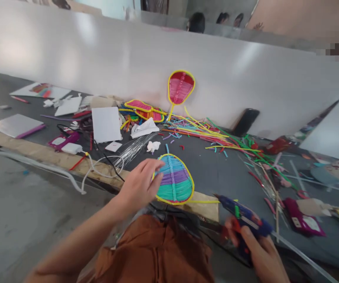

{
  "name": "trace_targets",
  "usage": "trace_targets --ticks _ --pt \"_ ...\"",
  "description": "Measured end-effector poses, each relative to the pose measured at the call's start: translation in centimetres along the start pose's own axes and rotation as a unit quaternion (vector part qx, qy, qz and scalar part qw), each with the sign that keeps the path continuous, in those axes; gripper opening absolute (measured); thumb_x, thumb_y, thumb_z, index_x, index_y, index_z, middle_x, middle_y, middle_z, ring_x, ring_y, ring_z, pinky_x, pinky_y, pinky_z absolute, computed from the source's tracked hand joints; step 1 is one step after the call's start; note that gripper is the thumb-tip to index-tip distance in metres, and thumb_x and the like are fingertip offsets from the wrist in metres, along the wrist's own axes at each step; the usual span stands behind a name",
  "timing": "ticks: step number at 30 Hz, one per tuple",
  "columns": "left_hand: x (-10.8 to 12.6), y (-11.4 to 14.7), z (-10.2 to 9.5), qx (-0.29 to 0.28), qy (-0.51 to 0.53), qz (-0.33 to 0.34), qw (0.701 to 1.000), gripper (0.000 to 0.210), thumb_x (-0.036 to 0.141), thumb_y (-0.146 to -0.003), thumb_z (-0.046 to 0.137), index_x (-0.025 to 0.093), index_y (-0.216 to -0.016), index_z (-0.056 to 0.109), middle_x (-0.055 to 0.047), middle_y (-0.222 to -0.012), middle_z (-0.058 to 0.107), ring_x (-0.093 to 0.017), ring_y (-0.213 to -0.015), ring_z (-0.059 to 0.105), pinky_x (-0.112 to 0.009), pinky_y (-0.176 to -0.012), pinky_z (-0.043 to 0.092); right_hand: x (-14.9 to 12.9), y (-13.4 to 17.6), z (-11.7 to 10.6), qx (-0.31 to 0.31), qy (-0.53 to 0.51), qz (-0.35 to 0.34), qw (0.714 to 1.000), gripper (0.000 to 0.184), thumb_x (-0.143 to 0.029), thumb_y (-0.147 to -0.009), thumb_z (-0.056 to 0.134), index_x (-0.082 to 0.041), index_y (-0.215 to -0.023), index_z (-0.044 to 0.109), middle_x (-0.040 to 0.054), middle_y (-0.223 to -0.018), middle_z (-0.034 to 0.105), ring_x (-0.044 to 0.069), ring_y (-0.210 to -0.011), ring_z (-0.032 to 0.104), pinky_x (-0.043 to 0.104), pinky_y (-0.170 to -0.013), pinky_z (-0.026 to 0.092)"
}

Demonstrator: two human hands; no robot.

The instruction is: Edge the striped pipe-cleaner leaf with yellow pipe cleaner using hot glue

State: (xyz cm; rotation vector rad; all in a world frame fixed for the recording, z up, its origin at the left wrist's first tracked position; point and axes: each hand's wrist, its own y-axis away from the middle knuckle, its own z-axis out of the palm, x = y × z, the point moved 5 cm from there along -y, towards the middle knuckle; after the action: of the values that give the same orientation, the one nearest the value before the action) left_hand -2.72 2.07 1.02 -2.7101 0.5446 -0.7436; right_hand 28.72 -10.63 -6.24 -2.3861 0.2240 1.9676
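Yellow edging (193, 186) is ringing filled panel (174, 177); left hand (138, 184) is curving half-open, apparently empty; right hand (258, 245) is gripping glue gun (250, 218).

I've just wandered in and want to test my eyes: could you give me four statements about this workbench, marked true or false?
1. The right hand holds a glue gun. True.
2. The left hand holds a hammer. False: it is at the left edge of the striped fan.
3. The phone leans against the white panel. True.
4. The striped fan has a black rim. False: its rim is yellow.
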Motion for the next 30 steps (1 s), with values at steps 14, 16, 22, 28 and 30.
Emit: trace_targets --ticks 14,16,22,28,30 --pt "-4.7 -9.7 10.6 -0.231 -0.004 -0.162 0.959 0.035 0.039 -0.083 0.053 0.016 -0.108 0.063 -0.015 -0.108 0.067 -0.033 -0.105 0.06 -0.038 -0.084 0.046 -3.6 -14.2 1.5 -0.138 -0.122 -0.015 0.983 0.04 -0.057 -0.072 0.071 -0.018 -0.079 0.065 0.006 -0.073 0.067 0.018 -0.064 0.061 0.03 -0.061 0.05" --pt "-4.6 -10.2 10.8 -0.245 0.041 -0.169 0.954 0.033 0.04 -0.08 0.056 0.015 -0.099 0.064 -0.013 -0.1 0.068 -0.032 -0.099 0.061 -0.036 -0.08 0.046 -3.2 -16.1 2.0 -0.154 -0.136 -0.004 0.979 0.042 -0.057 -0.071 0.072 -0.017 -0.081 0.065 0.0066 -0.074 0.066 0.018 -0.063 0.061 0.03 -0.058 0.05" --pt "-3.3 -11.6 11.7 -0.33 0.273 -0.16 0.889 0.042 0.058 -0.076 0.056 0.015 -0.077 0.058 -0.001 -0.071 0.061 -0.018 -0.069 0.059 -0.025 -0.061 0.044 -2.4 -19.4 3.3 -0.178 -0.155 -0.009 0.972 0.053 -0.069 -0.076 0.058 -0.016 -0.07 0.062 0.0047 -0.065 0.061 0.016 -0.058 0.058 0.028 -0.055 0.048" --pt "-1.6 -11.5 14.2 -0.4 0.443 -0.177 0.783 0.055 0.068 -0.074 0.057 0.014 -0.085 0.057 -0.001 -0.073 0.059 -0.012 -0.062 0.054 -0.024 -0.062 0.046 -1.1 -19.2 3.7 -0.172 -0.142 -0.005 0.975 0.047 -0.063 -0.082 0.055 -0.017 -0.079 0.062 0.0003 -0.055 0.056 0.015 -0.052 0.053 0.028 -0.053 0.045" --pt "-1.6 -11.3 15.1 -0.416 0.47 -0.192 0.755 0.05 0.064 -0.076 0.06 0.014 -0.083 0.055 0.001 -0.07 0.056 -0.01 -0.059 0.051 -0.021 -0.059 0.043 -0.5 -19.0 3.7 -0.168 -0.145 0.006 0.975 0.047 -0.062 -0.084 0.054 -0.017 -0.094 0.062 -0.0029 -0.053 0.051 0.013 -0.047 0.048 0.027 -0.048 0.042"
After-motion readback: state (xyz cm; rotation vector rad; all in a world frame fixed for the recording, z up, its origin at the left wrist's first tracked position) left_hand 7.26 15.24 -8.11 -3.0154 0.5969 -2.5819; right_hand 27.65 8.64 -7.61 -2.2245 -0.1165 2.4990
